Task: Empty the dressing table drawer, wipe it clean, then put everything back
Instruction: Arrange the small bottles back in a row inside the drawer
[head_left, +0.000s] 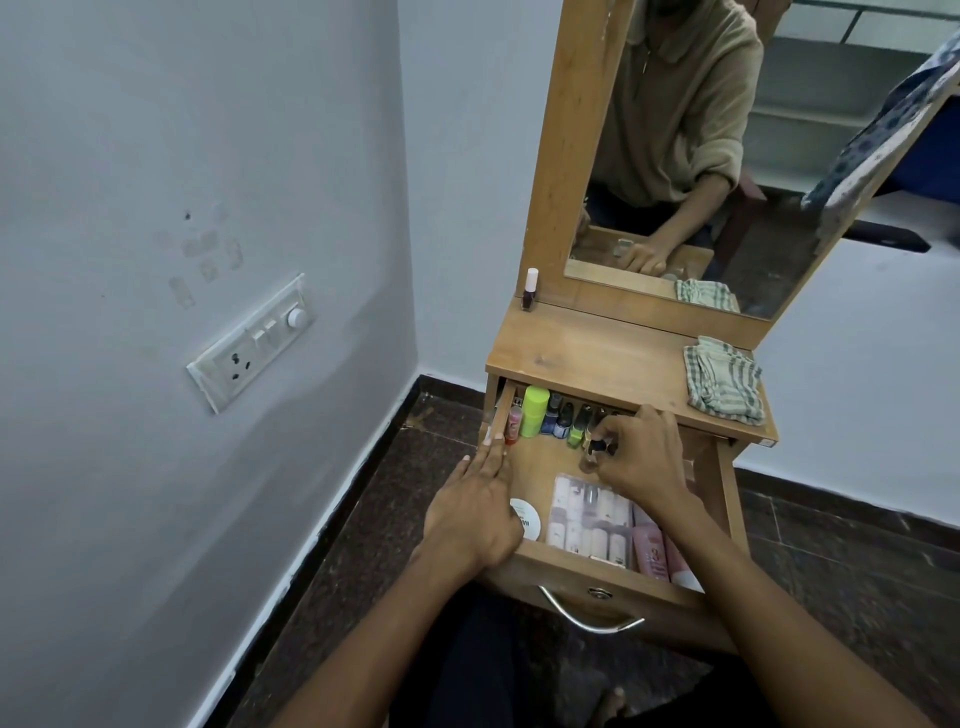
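small bottle (597, 449) blurred (behind fingers (615, 434)), contents unclear

Inside your tan wooden drawer (618, 582): a lime-green bottle (534, 410) at the back, pink tubes (655, 553) near the front; above it, a green-and-white checked cloth (724, 378).

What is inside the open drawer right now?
Inside the drawer: a green bottle, a row of small bottles, a clear pouch of minis, pink tubes. The hands cover part of the floor, the right hand pinching a small bottle.
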